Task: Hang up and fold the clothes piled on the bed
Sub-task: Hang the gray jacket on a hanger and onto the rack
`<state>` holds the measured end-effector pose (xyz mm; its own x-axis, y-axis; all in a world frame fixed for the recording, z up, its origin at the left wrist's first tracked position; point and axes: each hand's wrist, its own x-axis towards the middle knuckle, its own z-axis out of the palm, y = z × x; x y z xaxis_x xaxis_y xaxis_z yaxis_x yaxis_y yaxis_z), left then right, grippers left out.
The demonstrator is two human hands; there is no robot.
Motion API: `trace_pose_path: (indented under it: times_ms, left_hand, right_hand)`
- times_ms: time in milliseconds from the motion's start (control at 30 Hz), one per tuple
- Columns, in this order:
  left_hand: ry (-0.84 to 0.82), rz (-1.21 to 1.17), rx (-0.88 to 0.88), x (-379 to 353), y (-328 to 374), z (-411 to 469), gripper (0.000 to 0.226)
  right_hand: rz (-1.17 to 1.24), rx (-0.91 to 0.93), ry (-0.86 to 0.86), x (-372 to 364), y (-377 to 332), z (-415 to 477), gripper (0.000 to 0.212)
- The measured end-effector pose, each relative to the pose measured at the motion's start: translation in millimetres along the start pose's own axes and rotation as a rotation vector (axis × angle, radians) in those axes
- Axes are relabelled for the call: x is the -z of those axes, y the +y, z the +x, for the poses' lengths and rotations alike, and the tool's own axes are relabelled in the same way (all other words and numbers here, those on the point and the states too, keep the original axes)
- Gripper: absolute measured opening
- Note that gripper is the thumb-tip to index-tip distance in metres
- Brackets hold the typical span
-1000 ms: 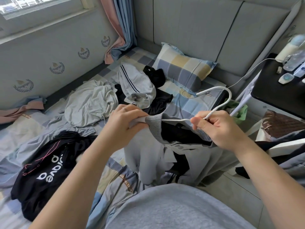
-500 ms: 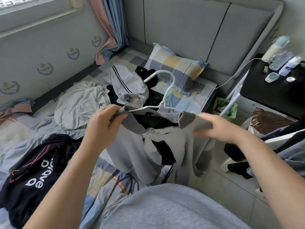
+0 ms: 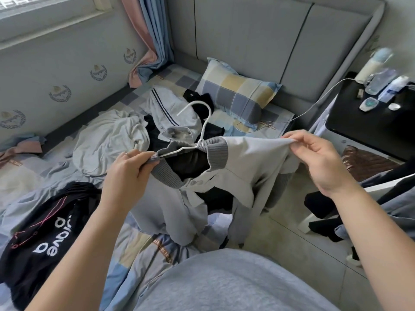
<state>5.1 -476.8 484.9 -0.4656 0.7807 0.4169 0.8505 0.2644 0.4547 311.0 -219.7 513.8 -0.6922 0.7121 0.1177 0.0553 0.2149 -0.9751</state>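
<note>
Here, left hand (image 3: 128, 173) pinches grey jacket (image 3: 247, 158) at the collar over white hanger (image 3: 203, 129); right hand (image 3: 321, 162) pinches the shoulder.

Both arms are bare and reach forward with elbows apart, the hands raised to about the same height and a wide gap between them. The left hand (image 3: 129, 173) shows its back, thumb on top and fingers curled beneath. It grips the ribbed collar of a grey jacket (image 3: 249, 158) together with one end of a white hanger (image 3: 203, 131). Its wrist bends slightly inward. The right hand (image 3: 318, 162), well apart from the left, pinches the jacket's shoulder between thumb and forefinger. Its other fingers are loosely bent and fanned below. Its wrist runs straight into the right forearm (image 3: 379, 241).
</note>
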Motion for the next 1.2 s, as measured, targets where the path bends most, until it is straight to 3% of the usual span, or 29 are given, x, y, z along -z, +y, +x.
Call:
trace_pose_path:
  times_ms: [67,167,233,300,367,467,600,700,867,1000,1133,1200]
  left_hand:
    - [0.077,-0.09,0.02,1.4,4.0,-1.2,0.01]
    - [0.135,-0.289,0.081,7.2,8.4,0.8,0.049]
    - [0.148,-0.33,0.08,10.7,10.6,2.8,0.054]
    - [0.167,-0.321,0.071,10.7,9.6,3.7,0.049]
    - [0.173,-0.318,0.06,8.6,7.4,2.3,0.03]
    - [0.152,-0.304,0.049,6.1,6.7,1.7,0.008]
    - [0.116,-0.266,-0.01,8.2,11.5,8.3,0.021]
    - [0.075,-0.202,-0.041,7.4,12.2,11.3,0.007]
    - [-0.004,-0.126,-0.077,6.7,14.6,12.7,0.012]
    - [-0.092,-0.057,-0.119,5.6,12.9,14.2,0.023]
    - [-0.013,-0.156,-0.063,4.1,14.9,12.3,0.01]
    - [0.08,-0.264,-0.018,6.8,14.6,10.6,0.023]
  right_hand:
    - [0.114,0.016,-0.067,1.3,-8.1,-1.0,0.017]
    - [0.039,-0.013,-0.076,6.2,-5.8,-2.6,0.016]
    - [0.019,-0.029,-0.037,5.6,-0.8,-5.2,0.015]
    - [0.019,-0.013,-0.012,-0.3,1.3,-6.7,0.013]
    - [-0.111,0.005,-0.021,-8.9,1.0,-6.0,0.013]
    - [-0.31,0.023,-0.038,-19.0,-0.3,-4.7,0.025]
    - [-0.314,-0.007,0.009,-20.3,-2.0,-6.6,0.021]
    - [-0.293,-0.014,0.042,-22.3,0.1,-9.1,0.02]
    - [-0.305,-0.089,0.099,-25.6,8.5,-10.9,0.024]
    - [-0.294,0.037,0.159,-32.6,-3.4,-6.9,0.02]
    - [-0.115,0.127,0.093,-35.6,-19.7,-5.3,0.021]
    - [-0.106,0.138,0.069,-34.0,-20.0,-4.5,0.017]
